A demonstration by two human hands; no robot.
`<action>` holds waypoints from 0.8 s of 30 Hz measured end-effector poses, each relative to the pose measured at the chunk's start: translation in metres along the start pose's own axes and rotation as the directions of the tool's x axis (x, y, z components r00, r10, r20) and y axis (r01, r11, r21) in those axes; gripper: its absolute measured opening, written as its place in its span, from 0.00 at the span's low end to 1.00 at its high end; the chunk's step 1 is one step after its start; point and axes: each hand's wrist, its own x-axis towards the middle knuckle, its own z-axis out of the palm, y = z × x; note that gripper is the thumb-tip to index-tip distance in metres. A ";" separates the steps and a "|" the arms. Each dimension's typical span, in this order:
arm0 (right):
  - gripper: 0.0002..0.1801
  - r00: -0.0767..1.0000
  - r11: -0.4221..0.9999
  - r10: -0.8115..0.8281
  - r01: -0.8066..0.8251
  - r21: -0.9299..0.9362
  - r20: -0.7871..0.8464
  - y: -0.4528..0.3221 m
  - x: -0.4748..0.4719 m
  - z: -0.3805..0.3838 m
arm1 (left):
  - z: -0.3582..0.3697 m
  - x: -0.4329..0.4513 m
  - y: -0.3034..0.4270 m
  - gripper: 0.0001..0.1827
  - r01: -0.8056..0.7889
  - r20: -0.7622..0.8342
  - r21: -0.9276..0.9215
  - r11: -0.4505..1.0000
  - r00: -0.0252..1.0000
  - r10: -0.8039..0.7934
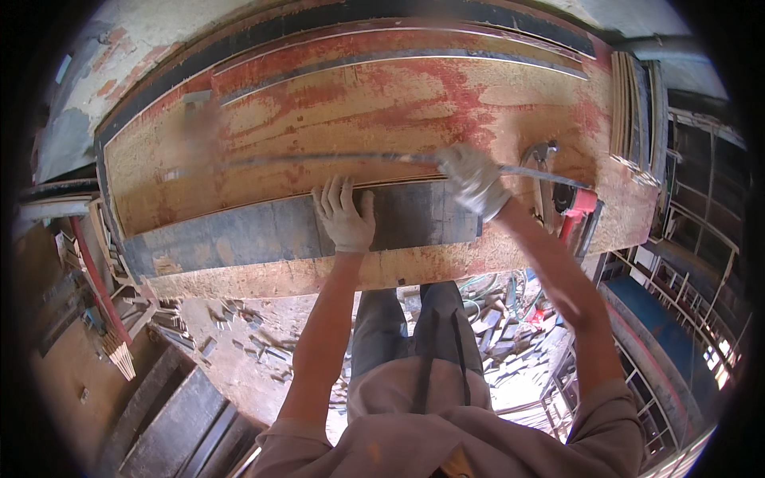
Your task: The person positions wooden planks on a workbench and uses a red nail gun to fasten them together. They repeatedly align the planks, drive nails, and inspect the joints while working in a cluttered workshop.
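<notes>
My left hand (345, 218), in a pale work glove, lies flat with its fingers spread on a long, dark-faced wooden board (239, 230). The fingertips reach the board's far edge. My right hand (475, 182), also gloved and blurred by motion, is closed around a long, thin dark strip (346, 156). That strip crosses the wooden worktable (311, 125) beyond the board, and its left end is smeared by blur. Right of this hand lies a claw hammer (541, 156), partly hidden. Beside the hammer is a red-and-black power tool (577, 206), its exact kind unclear.
Long dark strips (394, 55) lie along the table's far side. Stacked boards (636, 116) stand at its right end. Wood offcuts (508, 322) and a green hose (478, 293) litter the floor near my legs. Dark panels (179, 418) lean at lower left.
</notes>
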 end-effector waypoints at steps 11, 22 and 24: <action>0.23 0.999 0.995 -0.032 0.031 0.100 0.009 -0.128 0.001 0.086 | -0.070 0.008 -0.130 0.21 -0.423 0.378 -0.061 0.904 0.828 0.413; 0.21 0.955 0.948 0.279 -0.290 -0.130 -0.097 -0.005 -0.097 0.066 | -0.090 0.026 -0.204 0.21 -0.291 0.344 0.066 0.954 0.904 0.252; 0.22 0.960 0.949 0.252 -0.271 -0.163 -0.124 -0.007 -0.092 0.073 | -0.091 0.030 -0.199 0.20 -0.276 0.374 0.085 0.957 0.899 0.226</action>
